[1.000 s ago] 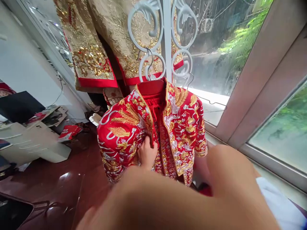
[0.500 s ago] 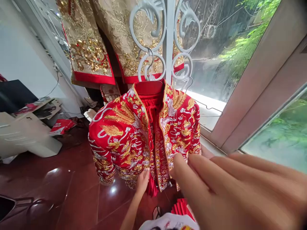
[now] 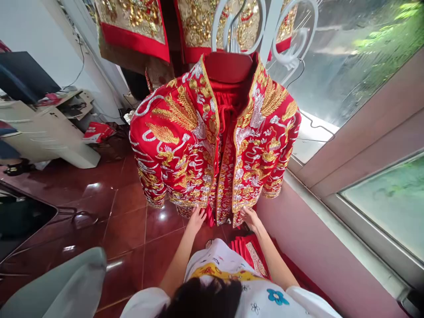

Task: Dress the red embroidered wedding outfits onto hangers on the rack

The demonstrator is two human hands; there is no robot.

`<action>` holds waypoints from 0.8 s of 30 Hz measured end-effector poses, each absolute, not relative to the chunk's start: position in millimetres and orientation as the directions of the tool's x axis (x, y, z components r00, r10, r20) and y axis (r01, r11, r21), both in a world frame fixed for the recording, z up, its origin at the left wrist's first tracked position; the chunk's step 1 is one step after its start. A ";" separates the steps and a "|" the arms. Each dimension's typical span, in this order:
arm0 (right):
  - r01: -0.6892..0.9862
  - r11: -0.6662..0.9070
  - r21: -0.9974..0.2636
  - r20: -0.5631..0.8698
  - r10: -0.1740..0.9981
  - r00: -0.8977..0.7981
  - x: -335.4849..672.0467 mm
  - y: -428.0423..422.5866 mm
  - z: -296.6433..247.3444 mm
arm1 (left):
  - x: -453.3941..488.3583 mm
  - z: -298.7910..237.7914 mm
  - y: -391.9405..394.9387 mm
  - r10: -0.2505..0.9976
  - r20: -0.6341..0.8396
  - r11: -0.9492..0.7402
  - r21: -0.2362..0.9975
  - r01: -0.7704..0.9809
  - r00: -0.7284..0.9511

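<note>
A red jacket (image 3: 180, 150) with gold and silver embroidery hangs upright from a metal hanger hook (image 3: 236, 22), its front parted. Inside the opening show a red tie cord and a second embroidered red layer (image 3: 225, 176). My left hand (image 3: 197, 218) is closed on the bottom hem of the left front panel, thumb on the outside. At the right panel's lower hem, my right hand (image 3: 251, 217) grips the edge the same way. Fingers behind the cloth are partly hidden. Close to my left hand hangs a red tassel (image 3: 210, 217).
Cream and gold garments (image 3: 132, 26) hang behind, beside a white scrolled metal frame (image 3: 270, 35). A window sill (image 3: 347, 229) runs along the right. To the left stand a pale desk (image 3: 56, 132) and a grey chair back (image 3: 62, 282). Red folded fabric (image 3: 247, 249) lies low, near my right forearm.
My right hand, large and spread near the camera before, has come down onto the right hem. My left hand keeps to the left hem. The view has tilted downward.
</note>
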State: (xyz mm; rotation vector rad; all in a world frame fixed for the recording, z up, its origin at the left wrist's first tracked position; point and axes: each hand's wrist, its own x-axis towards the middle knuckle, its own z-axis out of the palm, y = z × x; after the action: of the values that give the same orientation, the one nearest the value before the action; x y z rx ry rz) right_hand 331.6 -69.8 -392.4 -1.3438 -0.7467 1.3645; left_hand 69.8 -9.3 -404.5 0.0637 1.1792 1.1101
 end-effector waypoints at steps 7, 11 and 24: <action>-0.590 -0.268 -0.761 -0.406 0.907 0.111 309.7 -86.7 -415.7 | 89.9 -410.1 -34.4 0.721 -0.690 0.494 0.456 -0.740 0.056; -0.675 -0.259 -0.691 -0.412 0.908 0.073 299.5 -104.7 -403.8 | 91.8 -402.1 -63.8 0.695 -0.704 0.561 0.404 -0.722 0.147; -0.716 -0.119 -0.688 -0.364 0.910 0.198 261.0 -133.3 -358.3 | 131.1 -357.0 -112.5 0.738 -0.646 0.613 0.523 -0.592 0.193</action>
State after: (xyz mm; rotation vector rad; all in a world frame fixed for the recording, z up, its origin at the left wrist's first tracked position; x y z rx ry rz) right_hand 261.0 -133.3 -358.3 -0.9412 -0.2653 1.4124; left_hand 131.1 -112.5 -357.0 0.1701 1.0088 0.9394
